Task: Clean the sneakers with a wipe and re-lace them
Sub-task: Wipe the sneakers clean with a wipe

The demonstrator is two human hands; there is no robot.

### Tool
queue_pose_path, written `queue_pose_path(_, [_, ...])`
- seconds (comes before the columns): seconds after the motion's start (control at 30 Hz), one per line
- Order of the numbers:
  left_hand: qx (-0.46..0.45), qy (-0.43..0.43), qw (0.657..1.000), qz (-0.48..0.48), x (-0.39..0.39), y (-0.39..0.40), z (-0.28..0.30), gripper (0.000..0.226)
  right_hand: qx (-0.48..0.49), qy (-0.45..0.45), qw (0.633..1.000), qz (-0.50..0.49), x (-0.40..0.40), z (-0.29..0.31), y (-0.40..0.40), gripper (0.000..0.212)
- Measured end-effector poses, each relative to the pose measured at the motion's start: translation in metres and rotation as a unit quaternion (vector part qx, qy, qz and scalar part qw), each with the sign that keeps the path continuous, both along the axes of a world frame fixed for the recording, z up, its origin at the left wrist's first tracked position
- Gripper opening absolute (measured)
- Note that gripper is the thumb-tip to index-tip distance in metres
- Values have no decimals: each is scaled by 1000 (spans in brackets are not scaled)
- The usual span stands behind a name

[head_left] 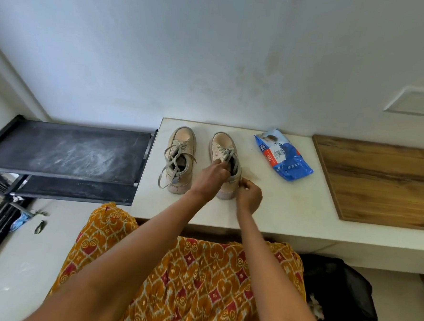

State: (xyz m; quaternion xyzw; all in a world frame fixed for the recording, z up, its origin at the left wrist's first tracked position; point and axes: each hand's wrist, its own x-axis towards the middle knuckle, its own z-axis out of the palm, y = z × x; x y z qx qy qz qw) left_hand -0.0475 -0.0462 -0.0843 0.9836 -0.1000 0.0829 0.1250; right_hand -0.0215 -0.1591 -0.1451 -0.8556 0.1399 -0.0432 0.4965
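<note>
Head view shows your left hand (211,175) fingers pinching the right sneaker (226,166)'s lace, right hand (250,192) clenched at its heel, wipes pack (283,154) lying just beyond it unopened, so cleaning and re-lacing remain.

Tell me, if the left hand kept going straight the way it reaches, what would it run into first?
The left hand already pinches the laces of the right-side sneaker; pushing on, it would likely meet that shoe's tongue and toe, then the wall, though depth is unclear.

head-worn view looks steeply down, close over the counter (290,207).
</note>
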Motion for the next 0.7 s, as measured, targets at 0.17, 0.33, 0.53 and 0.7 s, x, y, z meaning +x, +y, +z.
queue_pose_path(0.17, [0, -15, 1000, -5, -3, 3, -5, 17, 26, -28, 999, -9, -36, -15, 1, 20])
queue_pose_path(0.33, [-16, -45, 999, -26, -10, 7, -17, 32, 43, -40, 997, -47, -18, -3, -14, 25])
queue_pose_path(0.53, [-26, -38, 999, -13, -30, -5, -26, 44, 23, -46, 999, 9, -8, 12, 8, 27])
queue_pose_path(0.7, [-23, -32, 999, -4, -28, -4, -31, 45, 23, -75, 996, 40, -44, -13, 8, 21])
